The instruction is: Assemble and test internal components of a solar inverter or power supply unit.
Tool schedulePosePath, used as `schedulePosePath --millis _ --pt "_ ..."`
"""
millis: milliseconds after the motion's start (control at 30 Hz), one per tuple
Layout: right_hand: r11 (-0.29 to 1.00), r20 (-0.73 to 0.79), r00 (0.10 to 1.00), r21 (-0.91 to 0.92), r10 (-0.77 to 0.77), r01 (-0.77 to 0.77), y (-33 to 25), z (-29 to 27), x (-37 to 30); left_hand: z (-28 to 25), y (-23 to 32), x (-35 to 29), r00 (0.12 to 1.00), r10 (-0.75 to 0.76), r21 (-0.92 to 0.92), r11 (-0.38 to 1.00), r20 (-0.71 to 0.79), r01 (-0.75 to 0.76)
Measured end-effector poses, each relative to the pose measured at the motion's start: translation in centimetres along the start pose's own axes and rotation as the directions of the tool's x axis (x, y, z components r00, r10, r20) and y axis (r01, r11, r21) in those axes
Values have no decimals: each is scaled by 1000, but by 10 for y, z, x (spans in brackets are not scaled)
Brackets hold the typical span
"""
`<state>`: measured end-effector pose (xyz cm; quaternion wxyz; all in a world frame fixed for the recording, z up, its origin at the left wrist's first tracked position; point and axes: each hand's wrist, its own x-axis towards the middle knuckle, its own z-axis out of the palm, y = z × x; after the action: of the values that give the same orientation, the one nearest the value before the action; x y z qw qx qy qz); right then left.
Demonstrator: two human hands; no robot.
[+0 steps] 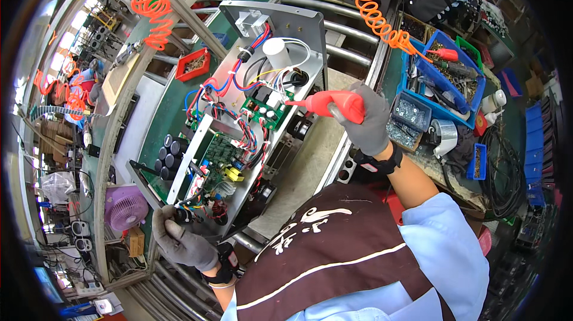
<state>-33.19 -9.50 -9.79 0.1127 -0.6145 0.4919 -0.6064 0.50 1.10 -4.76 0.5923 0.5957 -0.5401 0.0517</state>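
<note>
My right hand [369,119], in a grey glove, is wrapped round a red squeeze bottle [338,105]. The bottle is tipped sideways, its thin nozzle pointing left at a small green circuit board [262,112] inside an open metal chassis [310,25]. At the near left corner of that chassis is my gloved left hand [178,238], fingers curled against the panel's edge. Inside the chassis are a larger green board [222,153], black capacitors [171,153], a white cylinder [276,52] and bundles of coloured wires [239,127].
The chassis lies across a roller conveyor [352,31]. A red bin [192,64] of small parts stands beyond it. To the right are blue trays [439,70] of screws and tools. Orange coiled hoses [376,14] hang overhead. A purple fan [126,209] stands left.
</note>
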Motion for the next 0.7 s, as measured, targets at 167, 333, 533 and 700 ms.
schedulePosePath --millis 167,333,533,700 --pt "997 -121 989 20 81 -79 5 -1 1 3 -4 -2 999 -32 -66 997 -15 31" --pt "979 -115 978 130 173 -157 10 3 4 -1 -6 -2 1000 21 9 1000 9 -21" --pt "910 -92 926 245 366 -336 15 -3 2 0 -4 -4 997 71 125 989 17 -73" --pt "870 -101 909 350 404 -348 30 2 3 10 2 -4 984 172 237 959 -39 -158"
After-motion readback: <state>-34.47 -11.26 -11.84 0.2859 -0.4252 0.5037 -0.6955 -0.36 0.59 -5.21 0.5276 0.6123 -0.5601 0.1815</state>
